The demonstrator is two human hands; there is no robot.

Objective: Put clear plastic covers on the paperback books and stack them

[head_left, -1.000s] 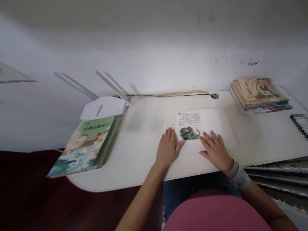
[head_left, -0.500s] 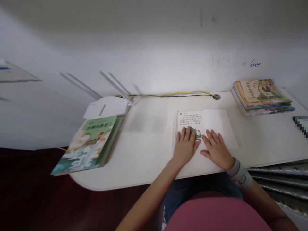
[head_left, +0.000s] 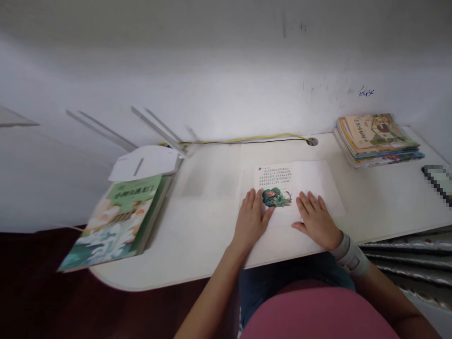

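Note:
An open book [head_left: 314,176] lies flat on the white desk, its left page printed with lines of text and a green picture, its right page mostly blank. My left hand [head_left: 251,220] rests flat at the left page's outer edge, fingers stretched and thumb beside the picture. On the lower part of the right page lies my right hand [head_left: 317,220], palm down with fingers apart, covering some of the paper. A grey band circles the right wrist.
To the left, a green-covered stack of books [head_left: 116,221] overhangs the desk's edge beside a white router [head_left: 144,162] with raised antennas. Another stack of books [head_left: 381,136] stands at the back right. A yellow cable [head_left: 240,140] runs along the wall. A dark-framed, blurred-out device [head_left: 438,181] lies far right.
My left hand has slid left across the page, uncovering the green picture. My right hand stays on the right page. The view has shifted slightly.

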